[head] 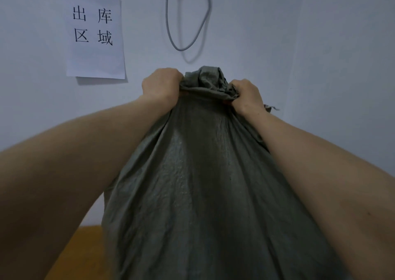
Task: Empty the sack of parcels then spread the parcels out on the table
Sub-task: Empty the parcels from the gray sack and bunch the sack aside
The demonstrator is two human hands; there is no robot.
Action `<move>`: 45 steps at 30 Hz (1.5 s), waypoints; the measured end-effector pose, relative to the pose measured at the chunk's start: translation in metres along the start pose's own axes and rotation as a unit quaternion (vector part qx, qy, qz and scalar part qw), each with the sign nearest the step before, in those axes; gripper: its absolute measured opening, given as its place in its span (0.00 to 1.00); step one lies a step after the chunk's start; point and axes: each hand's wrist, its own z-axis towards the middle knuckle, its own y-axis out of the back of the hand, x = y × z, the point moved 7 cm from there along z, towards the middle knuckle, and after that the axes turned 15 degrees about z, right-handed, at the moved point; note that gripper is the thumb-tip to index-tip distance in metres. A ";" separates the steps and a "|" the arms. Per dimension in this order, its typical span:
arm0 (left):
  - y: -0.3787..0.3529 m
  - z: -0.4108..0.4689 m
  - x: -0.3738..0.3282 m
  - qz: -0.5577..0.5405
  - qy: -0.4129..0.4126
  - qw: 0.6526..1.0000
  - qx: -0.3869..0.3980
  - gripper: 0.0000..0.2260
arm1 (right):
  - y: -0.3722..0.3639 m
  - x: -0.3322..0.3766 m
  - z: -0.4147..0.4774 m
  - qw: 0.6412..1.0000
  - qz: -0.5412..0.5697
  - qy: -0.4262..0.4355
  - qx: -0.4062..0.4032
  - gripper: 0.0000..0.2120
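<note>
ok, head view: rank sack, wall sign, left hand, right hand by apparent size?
1. sack: largest, though nearest the camera.
2. wall sign.
3. left hand and right hand: look alike, not ranked.

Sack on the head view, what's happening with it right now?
A person holds the grey-green sack up in front of a wall. The left hand and right hand each grip bunched fabric at its upper end. The sack hangs down over a wooden table, of which only a corner shows. No parcels are in view; the sack hides whatever lies beneath it.
</note>
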 end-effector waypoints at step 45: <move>-0.100 -0.099 -0.069 -0.429 0.103 0.856 0.269 0.23 | -0.047 -0.167 -0.185 0.881 -0.036 -0.381 0.279 0.19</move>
